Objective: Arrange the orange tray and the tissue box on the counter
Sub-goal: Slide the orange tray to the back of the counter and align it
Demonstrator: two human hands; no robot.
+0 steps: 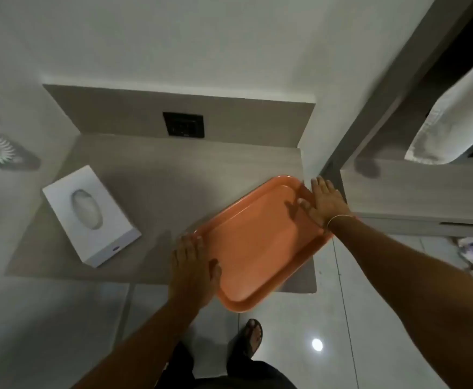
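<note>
Orange tray [257, 245] sits skewed, overhanging desk [151, 175] front-right; likely light, stiff, slick plastic, so both hands, left hand [194, 266] and right hand [323, 202], clamp opposite rims, thumbs inside; tissue box [90, 216] untouched left.

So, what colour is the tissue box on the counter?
The tissue box is white, seen in the head view.

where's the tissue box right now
In the head view the tissue box lies flat on the left part of the counter, turned at an angle, apart from the orange tray to its right and untouched by either hand.
</note>
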